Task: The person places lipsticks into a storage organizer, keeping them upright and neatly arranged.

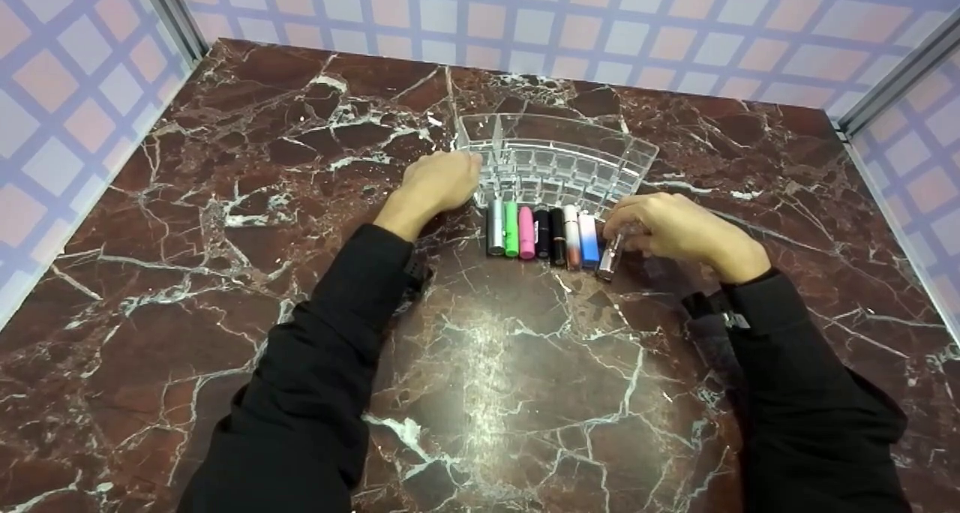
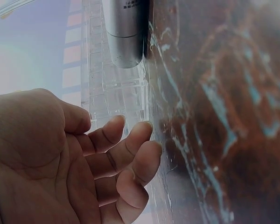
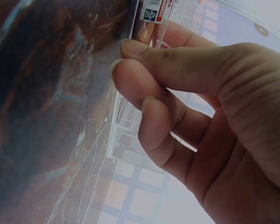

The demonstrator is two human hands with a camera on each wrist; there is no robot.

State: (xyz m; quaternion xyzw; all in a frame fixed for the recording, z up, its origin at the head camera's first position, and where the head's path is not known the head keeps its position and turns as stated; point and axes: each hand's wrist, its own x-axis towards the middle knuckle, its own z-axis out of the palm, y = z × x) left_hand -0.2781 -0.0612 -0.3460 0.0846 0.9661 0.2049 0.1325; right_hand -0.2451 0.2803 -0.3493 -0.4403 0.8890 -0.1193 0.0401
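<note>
A tiered clear acrylic organizer [image 1: 559, 154] stands on the marbled table. Along its front edge lies a row of lipstick tubes: silver [image 1: 496, 229], green [image 1: 511, 229], pink [image 1: 526, 232], two black ones [image 1: 542, 233], a white-and-brown one [image 1: 572, 237] and a blue-and-white one [image 1: 589, 241]. At the row's right end my right hand [image 1: 671, 228] pinches a clear-cased lipstick [image 1: 610, 262] between thumb and finger; its label [image 3: 153, 11] shows in the right wrist view. My left hand [image 1: 442, 181] is at the organizer's left side, fingers loosely bent [image 2: 142, 161], palm holding nothing.
The dark red marbled table [image 1: 510, 393] stretches in front of and to both sides of the organizer. Checkered panels [image 1: 525, 18] stand along the back and sides, with metal posts [image 1: 176, 18] at the corners.
</note>
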